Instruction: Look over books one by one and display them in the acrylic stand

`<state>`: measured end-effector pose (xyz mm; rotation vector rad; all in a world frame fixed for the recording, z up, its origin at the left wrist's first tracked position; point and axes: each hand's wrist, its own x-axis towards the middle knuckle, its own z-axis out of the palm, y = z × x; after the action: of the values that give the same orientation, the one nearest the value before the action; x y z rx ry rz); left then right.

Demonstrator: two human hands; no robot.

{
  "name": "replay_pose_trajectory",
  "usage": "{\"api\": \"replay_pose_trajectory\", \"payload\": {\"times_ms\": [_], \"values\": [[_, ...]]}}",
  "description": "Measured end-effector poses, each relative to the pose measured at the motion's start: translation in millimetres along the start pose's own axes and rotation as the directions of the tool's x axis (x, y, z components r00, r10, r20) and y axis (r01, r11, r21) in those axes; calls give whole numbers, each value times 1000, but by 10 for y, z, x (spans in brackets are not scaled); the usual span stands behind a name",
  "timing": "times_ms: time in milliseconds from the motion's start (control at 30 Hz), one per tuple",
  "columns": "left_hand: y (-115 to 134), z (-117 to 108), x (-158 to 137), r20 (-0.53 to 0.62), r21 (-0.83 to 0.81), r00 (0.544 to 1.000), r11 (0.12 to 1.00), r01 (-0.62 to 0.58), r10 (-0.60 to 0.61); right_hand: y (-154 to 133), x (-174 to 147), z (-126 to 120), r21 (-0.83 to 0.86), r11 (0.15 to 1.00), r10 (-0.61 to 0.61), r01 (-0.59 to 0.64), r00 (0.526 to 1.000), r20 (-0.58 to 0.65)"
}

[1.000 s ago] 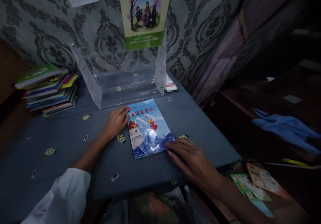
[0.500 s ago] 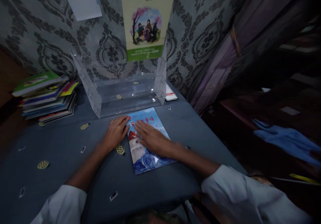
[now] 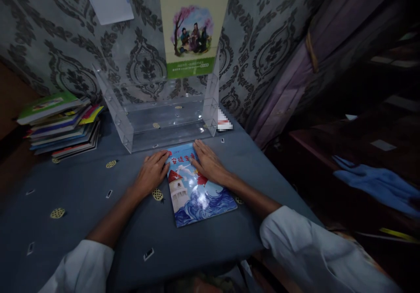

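A blue picture book (image 3: 197,199) lies face up on the table, its cover showing red lettering, a red-roofed tower and waves. My left hand (image 3: 153,170) rests flat at its upper left edge, with the fingertips touching the cover's corner. My right hand (image 3: 210,164) lies spread over the upper right part of the cover and hides some of the lettering. Just behind the book stands a clear acrylic rack (image 3: 123,122). A cream and green book (image 3: 192,30) leans upright in the rack's upper part, its top cut off by the frame.
At the far left sits an uneven stack of books (image 3: 62,122). Patterned cloth (image 3: 144,61) hangs behind the rack, with a white card (image 3: 110,5) on it. A tied curtain (image 3: 288,87) and a blue cloth (image 3: 374,179) are to the right, beyond the table's edge (image 3: 285,175).
My right hand has slid right across the cover, from its middle to the upper right, uncovering more of the picture. My left hand stays at the left edge.
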<state>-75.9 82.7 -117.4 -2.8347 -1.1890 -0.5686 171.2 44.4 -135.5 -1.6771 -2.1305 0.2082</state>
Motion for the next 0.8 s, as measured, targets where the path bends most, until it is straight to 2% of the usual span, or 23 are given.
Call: {"api": "replay_pose_trajectory", "payload": {"times_ms": [233, 400, 667, 800], "values": [[25, -21, -7, 13, 12, 1000, 1000, 13, -13, 1, -113, 11, -1, 1000, 31, -31, 1000, -6], [29, -3, -28, 0, 4, 1000, 1000, -3, 3, -8, -410, -3, 17, 1000, 6, -6, 999, -48], [68, -16, -32, 13, 40, 1000, 999, -2, 1, -150, -894, -110, -41, 999, -24, 23, 999, -21], [132, 47, -82, -18, 65, 998, 996, 62, -61, -205, -997, -157, -53, 998, -29, 27, 999, -25]]}}
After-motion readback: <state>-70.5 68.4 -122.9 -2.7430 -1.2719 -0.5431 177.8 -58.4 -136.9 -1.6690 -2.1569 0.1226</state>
